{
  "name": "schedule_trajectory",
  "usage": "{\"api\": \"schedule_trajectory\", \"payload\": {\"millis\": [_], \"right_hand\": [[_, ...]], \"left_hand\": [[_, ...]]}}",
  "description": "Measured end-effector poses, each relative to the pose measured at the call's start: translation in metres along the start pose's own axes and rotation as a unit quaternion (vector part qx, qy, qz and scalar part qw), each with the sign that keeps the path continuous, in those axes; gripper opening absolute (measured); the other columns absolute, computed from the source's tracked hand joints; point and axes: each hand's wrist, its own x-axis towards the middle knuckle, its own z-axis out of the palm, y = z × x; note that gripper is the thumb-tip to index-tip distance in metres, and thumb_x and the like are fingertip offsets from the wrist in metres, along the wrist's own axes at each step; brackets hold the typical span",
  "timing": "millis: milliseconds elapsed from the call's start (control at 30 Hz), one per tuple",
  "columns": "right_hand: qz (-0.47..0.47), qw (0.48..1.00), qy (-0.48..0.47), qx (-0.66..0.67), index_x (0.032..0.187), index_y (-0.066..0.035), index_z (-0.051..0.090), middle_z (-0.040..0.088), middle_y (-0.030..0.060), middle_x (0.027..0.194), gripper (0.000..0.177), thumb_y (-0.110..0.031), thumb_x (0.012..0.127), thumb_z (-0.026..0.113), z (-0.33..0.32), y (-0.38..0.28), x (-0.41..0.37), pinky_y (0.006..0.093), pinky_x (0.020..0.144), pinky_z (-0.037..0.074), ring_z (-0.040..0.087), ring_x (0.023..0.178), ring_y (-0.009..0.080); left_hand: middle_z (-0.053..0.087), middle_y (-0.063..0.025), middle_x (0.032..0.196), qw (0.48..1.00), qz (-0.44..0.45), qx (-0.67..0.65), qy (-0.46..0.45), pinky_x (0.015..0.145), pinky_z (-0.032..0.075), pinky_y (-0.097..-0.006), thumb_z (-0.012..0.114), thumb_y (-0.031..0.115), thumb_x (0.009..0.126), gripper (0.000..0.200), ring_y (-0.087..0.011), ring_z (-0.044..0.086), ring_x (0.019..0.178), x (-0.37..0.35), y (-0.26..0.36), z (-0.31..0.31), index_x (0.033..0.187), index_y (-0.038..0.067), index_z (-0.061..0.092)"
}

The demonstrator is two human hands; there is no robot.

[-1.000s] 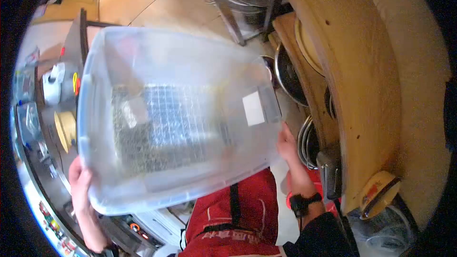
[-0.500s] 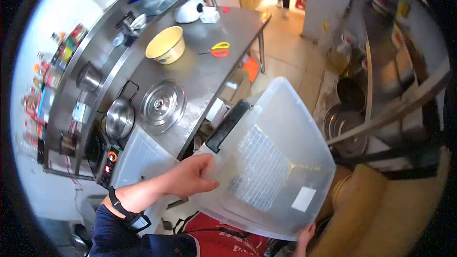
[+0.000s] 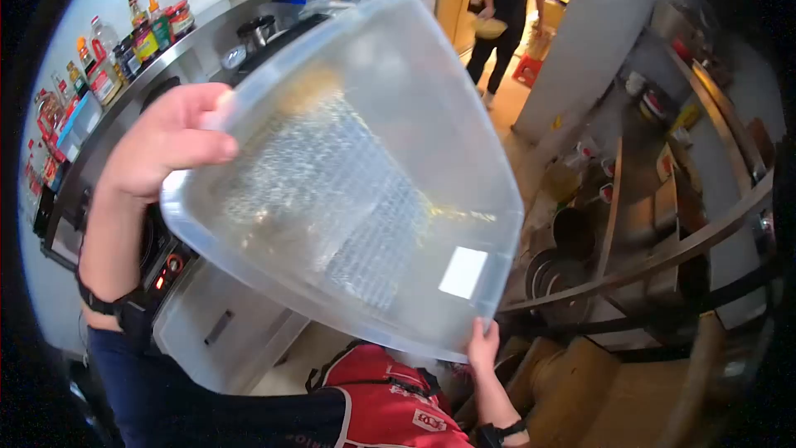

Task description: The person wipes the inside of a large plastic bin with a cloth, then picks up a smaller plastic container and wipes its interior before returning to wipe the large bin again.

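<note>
A large translucent plastic storage bin (image 3: 390,108) is held up and tilted in front of me, its open side facing me. My left hand (image 3: 178,141) grips its rim at the upper left, thumb over the edge. At the lower right corner, my right hand (image 3: 482,344) is closed on the rim. The bin's floor has a ribbed grid, and a white label (image 3: 463,273) shows on one wall. Below the left forearm is another translucent plastic piece (image 3: 249,303) with a dark handle or latch.
Sauce bottles (image 3: 141,37) line the wall shelf on the left. An induction cooker (image 3: 170,264) shows a lit display. Metal racks (image 3: 647,303) with pans stand on the right, above cardboard (image 3: 572,390). A person (image 3: 506,8) holding a yellow bowl (image 3: 489,27) stands in the doorway.
The bin has risen and moved left, now hiding the steel table. My left hand has gone from beside the bin to gripping its rim. The person in the doorway shows more fully.
</note>
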Motion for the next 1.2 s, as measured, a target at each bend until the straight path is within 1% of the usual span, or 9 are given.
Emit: {"api": "schedule_trajectory", "payload": {"millis": [133, 467, 533, 567, 633, 867, 933, 1033, 1200], "right_hand": [[-0.048, 0.996, -0.026, 0.071, 0.102, -0.005, 0.049, 0.053, 0.0038, 0.071, 0.026, -0.028, 0.094, 0.058, 0.071, -0.05, 0.054, 0.0283, 0.041, 0.038, 0.047, 0.049, 0.0104], [-0.069, 0.987, -0.114, 0.086, 0.101, -0.005, 0.049, 0.049, 0.0007, 0.062, 0.029, -0.031, 0.094, 0.058, 0.114, -0.089, 0.155, 0.0276, 0.042, 0.037, 0.045, 0.048, 0.0104], [-0.026, 0.989, -0.134, 0.065, 0.117, 0.005, 0.052, 0.063, 0.0248, 0.102, 0.048, -0.034, 0.09, 0.06, 0.114, -0.102, 0.17, 0.0365, 0.083, 0.048, 0.062, 0.094, 0.0255], [-0.015, 0.986, -0.157, 0.059, 0.117, 0.005, 0.052, 0.063, 0.0248, 0.102, 0.048, -0.034, 0.09, 0.06, 0.116, -0.089, 0.186, 0.0365, 0.083, 0.048, 0.062, 0.094, 0.0255], [-0.12, 0.985, -0.117, 0.038, 0.1, -0.006, 0.049, 0.046, -0.0016, 0.058, 0.027, -0.03, 0.094, 0.059, 0.129, -0.073, 0.222, 0.0266, 0.041, 0.035, 0.044, 0.046, 0.0091], [-0.139, 0.955, -0.214, 0.153, 0.101, -0.003, 0.051, 0.053, 0.0018, 0.065, 0.026, -0.026, 0.094, 0.059, 0.184, -0.075, 0.279, 0.0285, 0.047, 0.042, 0.05, 0.052, 0.0115], [-0.334, 0.936, -0.113, 0.017, 0.106, 0.0, 0.051, 0.061, 0.008, 0.08, 0.027, -0.024, 0.094, 0.058, 0.216, -0.02, 0.31, 0.0301, 0.063, 0.049, 0.058, 0.067, 0.0157], [-0.202, 0.945, -0.251, 0.059, 0.113, 0.004, 0.048, 0.06, 0.0159, 0.105, 0.032, -0.018, 0.092, 0.058, 0.19, -0.05, 0.311, 0.036, 0.09, 0.044, 0.057, 0.098, 0.0237], [-0.178, 0.92, -0.332, 0.11, 0.102, 0.0, 0.049, 0.059, 0.0098, 0.093, 0.023, -0.019, 0.094, 0.058, 0.19, -0.068, 0.357, 0.0311, 0.071, 0.048, 0.057, 0.081, 0.0146]], "left_hand": [[0.062, 0.0, 0.085, 0.998, 0.023, 0.031, 0.049, 0.066, 0.046, -0.0204, 0.075, 0.02, 0.068, 0.043, -0.0061, 0.057, 0.072, 0.004, 0.011, -0.07, 0.103, 0.0, 0.059], [0.062, -0.0054, 0.106, 0.98, 0.001, 0.113, 0.166, 0.081, 0.047, -0.023, 0.074, 0.035, 0.07, 0.07, -0.01, 0.06, 0.091, 0.016, 0.023, -0.082, 0.124, -0.003, 0.05], [0.061, -0.0058, 0.109, 0.965, 0.019, 0.154, 0.213, 0.083, 0.046, -0.0235, 0.075, 0.038, 0.07, 0.075, -0.0105, 0.059, 0.095, 0.014, 0.01, -0.095, 0.127, -0.003, 0.049], [0.06, -0.0061, 0.112, 0.947, 0.048, 0.192, 0.251, 0.086, 0.045, -0.0239, 0.076, 0.04, 0.07, 0.08, -0.011, 0.058, 0.098, 0.008, 0.009, -0.09, 0.13, -0.003, 0.047], [0.059, -0.0061, 0.116, 0.95, -0.027, 0.207, 0.234, 0.09, 0.043, -0.0255, 0.076, 0.042, 0.07, 0.085, -0.0122, 0.056, 0.104, -0.003, 0.034, -0.058, 0.134, -0.004, 0.044], [0.058, -0.0023, 0.112, 0.878, -0.02, 0.244, 0.411, 0.079, 0.043, -0.0215, 0.075, 0.032, 0.07, 0.074, -0.0088, 0.055, 0.092, -0.053, -0.033, -0.028, 0.132, 0.0, 0.047], [0.058, 0.0005, 0.107, 0.875, -0.118, 0.252, 0.395, 0.073, 0.041, -0.0185, 0.074, 0.025, 0.069, 0.065, -0.0059, 0.052, 0.085, -0.025, -0.033, 0.016, 0.125, 0.001, 0.052], [0.059, 0.0024, 0.099, 0.904, -0.136, 0.158, 0.373, 0.072, 0.04, -0.0178, 0.075, 0.022, 0.067, 0.056, -0.0052, 0.053, 0.084, 0.03, -0.011, 0.057, 0.116, 0.002, 0.055], [0.06, 0.0004, 0.102, 0.878, -0.153, 0.221, 0.397, 0.08, 0.042, -0.02, 0.078, 0.034, 0.067, 0.066, -0.0072, 0.055, 0.093, 0.043, 0.047, 0.106, 0.118, -0.001, 0.054]]}}
